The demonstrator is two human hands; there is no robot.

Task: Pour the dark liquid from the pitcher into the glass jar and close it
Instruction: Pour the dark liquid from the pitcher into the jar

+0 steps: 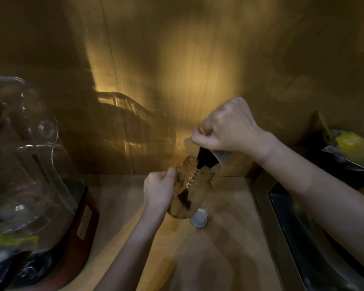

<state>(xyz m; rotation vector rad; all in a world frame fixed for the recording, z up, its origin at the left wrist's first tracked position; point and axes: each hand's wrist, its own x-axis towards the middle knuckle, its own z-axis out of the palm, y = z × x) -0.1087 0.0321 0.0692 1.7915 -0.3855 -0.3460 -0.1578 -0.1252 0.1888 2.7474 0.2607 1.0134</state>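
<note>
Dim and blurred. Right hand [229, 127] clenched on tilted pitcher [215, 158], dark liquid [204, 158] running into glass jar [194, 185]; left hand [159, 189] gripping jar over counter [229, 238]. Lid [199, 218] beside jar.

The liquid [204, 159] pours near-black from a translucent, milky pitcher [221, 158]; the jar [194, 190] is clear glass tinted amber; its lid [199, 218] is white; the counter [223, 238] is pale wood-grain tan.
</note>
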